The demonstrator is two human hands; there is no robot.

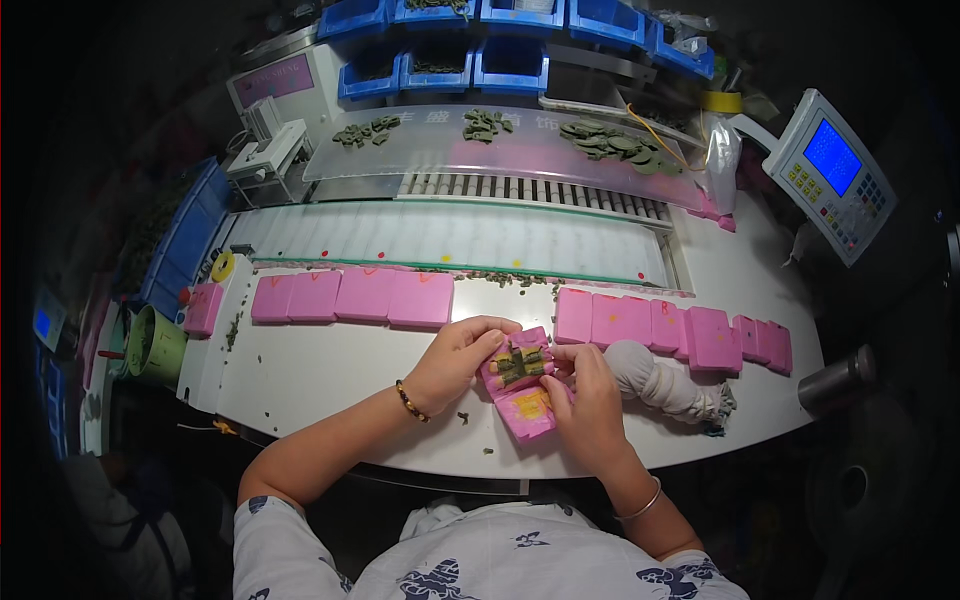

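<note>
Near the front of the white table, a pink rubber mould (530, 425) lies opened like a book between my hands. Dark green pieces (519, 366) sit in a cross shape over the yellowish cavity of its far half; the near half has a yellow patch. My left hand (468, 352) grips the far half at its left side, fingers curled behind it. From the right, my right hand (588, 400) pinches the mould's edge with thumb and fingers, close to the green pieces. A knotted white cloth bundle (668, 385) rests just right of that hand.
Pink mould blocks line up at left (365, 295) and right (715, 340). Beyond them lie a glass-edged conveyor (450, 240) and a clear shelf (400, 165) bearing green pieces. Blue bins (510, 68) stand at the back, a control panel (835, 175) at right, a green bucket (155, 345) at left.
</note>
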